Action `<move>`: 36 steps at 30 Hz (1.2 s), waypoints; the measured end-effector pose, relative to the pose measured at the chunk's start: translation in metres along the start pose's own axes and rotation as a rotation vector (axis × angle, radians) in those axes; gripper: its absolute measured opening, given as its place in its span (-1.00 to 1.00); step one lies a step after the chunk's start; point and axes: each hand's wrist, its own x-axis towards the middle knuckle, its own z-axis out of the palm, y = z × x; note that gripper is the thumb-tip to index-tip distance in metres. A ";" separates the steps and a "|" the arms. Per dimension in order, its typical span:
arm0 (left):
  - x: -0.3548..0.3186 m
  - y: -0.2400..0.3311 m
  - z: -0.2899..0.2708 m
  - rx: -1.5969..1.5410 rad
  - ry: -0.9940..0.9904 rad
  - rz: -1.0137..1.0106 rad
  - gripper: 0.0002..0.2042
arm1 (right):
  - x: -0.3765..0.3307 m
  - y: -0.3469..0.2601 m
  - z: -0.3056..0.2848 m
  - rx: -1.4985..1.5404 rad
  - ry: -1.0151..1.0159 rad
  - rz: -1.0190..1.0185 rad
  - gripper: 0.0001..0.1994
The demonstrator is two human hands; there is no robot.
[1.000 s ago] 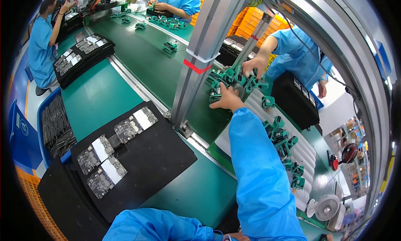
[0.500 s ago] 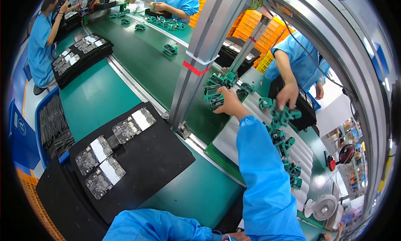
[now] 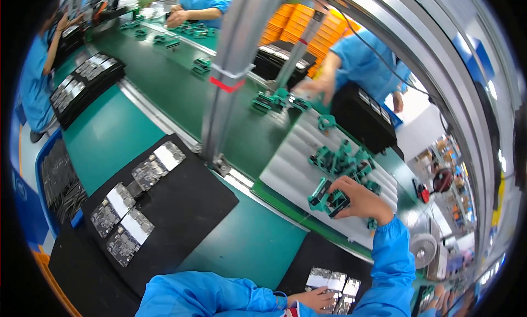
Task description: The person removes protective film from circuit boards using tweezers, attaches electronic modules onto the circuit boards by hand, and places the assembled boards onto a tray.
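My right hand [image 3: 359, 199] is closed around a green plastic fixture [image 3: 324, 199] with dark parts, apparently more than one piece, above the near edge of a white ridged foam sheet [image 3: 285, 168]. Beyond it, more green fixtures [image 3: 340, 157] lie in a heap on the sheet. My left hand [image 3: 314, 300] rests with fingers stretched out at the edge of several circuit boards [image 3: 329, 278] with white patches, on a black foam pad [image 3: 299, 256]. Its fingertips touch the boards; part of the hand is behind my sleeve.
A metal post [image 3: 225, 97] rises beside the green conveyor [image 3: 164, 92]. On the left, a black pad [image 3: 186, 196] carries circuit boards [image 3: 129, 234], next to a blue bin [image 3: 46, 174] of dark strips. A co-worker's hand [image 3: 324, 86] reaches to green fixtures [image 3: 272, 101] on the conveyor.
My right hand has drawn back from the conveyor to the foam sheet, carrying green fixture pieces. My left hand has come into fuller view over the boards. The co-worker's hand has moved toward the conveyor.
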 end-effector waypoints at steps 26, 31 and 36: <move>0.021 0.017 -0.149 0.039 -0.374 -0.023 -0.49 | -0.113 0.074 0.125 -0.052 0.969 0.225 -0.54; 0.046 0.022 -0.188 0.150 -0.257 -0.100 -0.49 | -0.173 0.091 0.098 0.603 1.027 0.283 -0.56; 0.072 -0.037 -0.231 0.354 0.081 -0.373 -0.48 | -0.247 0.109 0.089 0.676 0.720 0.212 -0.60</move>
